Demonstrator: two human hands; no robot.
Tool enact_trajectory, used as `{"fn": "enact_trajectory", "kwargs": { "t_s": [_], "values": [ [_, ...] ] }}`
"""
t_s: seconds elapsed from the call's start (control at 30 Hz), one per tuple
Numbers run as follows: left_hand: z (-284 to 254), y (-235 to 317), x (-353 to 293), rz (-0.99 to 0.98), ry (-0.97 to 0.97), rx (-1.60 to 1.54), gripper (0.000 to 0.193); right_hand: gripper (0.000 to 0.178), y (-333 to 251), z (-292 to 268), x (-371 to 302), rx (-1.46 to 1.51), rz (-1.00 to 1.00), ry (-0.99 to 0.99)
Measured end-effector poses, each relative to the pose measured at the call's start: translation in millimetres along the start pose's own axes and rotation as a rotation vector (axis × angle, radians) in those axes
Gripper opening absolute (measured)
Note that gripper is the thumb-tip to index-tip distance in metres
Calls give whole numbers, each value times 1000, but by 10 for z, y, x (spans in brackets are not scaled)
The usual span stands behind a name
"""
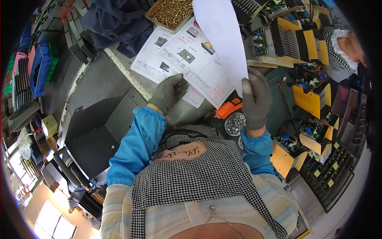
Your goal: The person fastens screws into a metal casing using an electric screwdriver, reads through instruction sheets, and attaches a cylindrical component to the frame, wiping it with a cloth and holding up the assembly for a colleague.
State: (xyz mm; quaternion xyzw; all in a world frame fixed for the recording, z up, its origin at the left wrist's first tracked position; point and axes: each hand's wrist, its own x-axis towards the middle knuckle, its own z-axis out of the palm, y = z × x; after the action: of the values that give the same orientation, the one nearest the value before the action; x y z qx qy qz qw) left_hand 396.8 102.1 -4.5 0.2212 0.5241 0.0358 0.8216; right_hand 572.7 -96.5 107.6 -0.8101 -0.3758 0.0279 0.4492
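Note:
My right hand, in a grey glove, pinches the lower right edge of a white sheet of paper. That sheet is lifted and curves up and away, its visible side blank. Under it lie printed sheets with small part pictures, tables and red stamps. My left hand, also gloved, is loosely curled at the near left edge of these sheets, and nothing shows in it. Between the hands and my apron, an orange-and-black tool lies near a round dish of small metal parts.
A tray of brass-coloured screws sits beyond the sheets, beside dark cloth. Black metal housings stand at left, near a blue bin. Yellow-sided units with circuit boards line the right. Another person's arm shows far right.

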Motion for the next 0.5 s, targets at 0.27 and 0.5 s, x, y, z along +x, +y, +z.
{"fn": "enact_trajectory", "kwargs": {
  "t_s": [0.27, 0.5],
  "values": [
    [177, 30, 219, 35, -50, 390, 43, 21, 9, -65, 55, -2, 12, 19],
    [68, -79, 135, 38, -89, 450, 43, 21, -14, -34, 70, 4, -14, 11]
  ]
}}
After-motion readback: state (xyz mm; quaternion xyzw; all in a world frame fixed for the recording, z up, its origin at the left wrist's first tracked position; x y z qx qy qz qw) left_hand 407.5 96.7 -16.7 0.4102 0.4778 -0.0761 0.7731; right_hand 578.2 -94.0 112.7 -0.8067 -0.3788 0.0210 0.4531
